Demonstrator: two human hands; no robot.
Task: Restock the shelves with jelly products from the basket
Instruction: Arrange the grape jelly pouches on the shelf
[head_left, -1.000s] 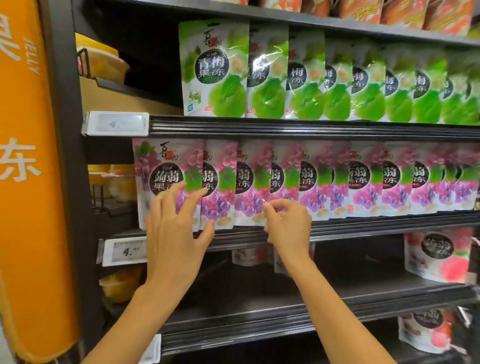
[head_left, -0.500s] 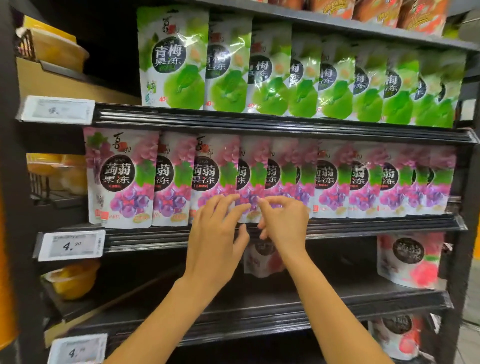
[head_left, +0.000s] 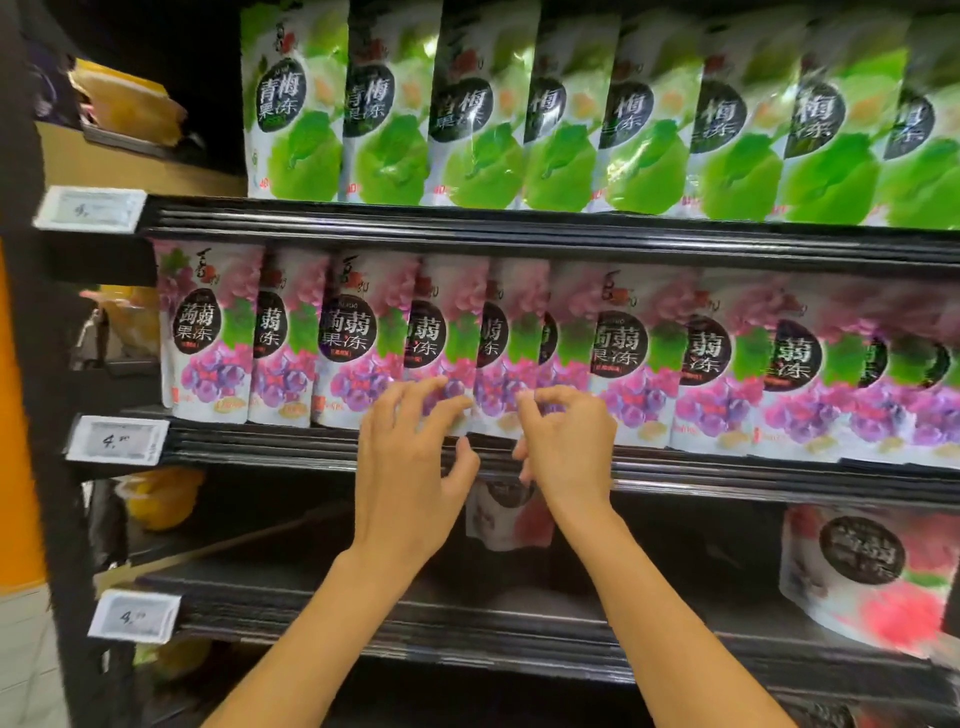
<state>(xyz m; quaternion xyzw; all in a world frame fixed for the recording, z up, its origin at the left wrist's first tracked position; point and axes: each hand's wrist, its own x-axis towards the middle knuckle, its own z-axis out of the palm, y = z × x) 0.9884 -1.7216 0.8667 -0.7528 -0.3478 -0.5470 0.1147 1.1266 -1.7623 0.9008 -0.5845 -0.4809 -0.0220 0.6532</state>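
Touching rather than gripping with the left hand (head_left: 410, 478): fingers spread and slack, tips laid on the lower front of a grape jelly pouch (head_left: 447, 338) standing just above the palm. Curled at the right hand (head_left: 569, 447), fingertips bunched against the bottom of the neighbouring grape pouch (head_left: 511, 343), just right of the first. Too blurred to say whether pinching its edge or only nudging it. Lifting nothing free with either hand.

Moved rightward along the row since a second ago. Then, set on the first pouches at the left end, hands well apart. Now, near the middle of the row, hands close together and almost touching. Judged as squaring up stock already placed, pouch by pouch toward the right, not adding a new one.

Left of the grip: three grape pouches upright on the middle shelf (head_left: 311, 449). Right of the grip: more of the same, overlapping, out to the frame edge. Above the grip: green plum jelly pouches (head_left: 467, 119) in a full row. Below the grip, just beside the right wrist: a pink jelly pouch (head_left: 511, 519) on the next shelf down. No sight of the basket, so no telling what remains to put out.
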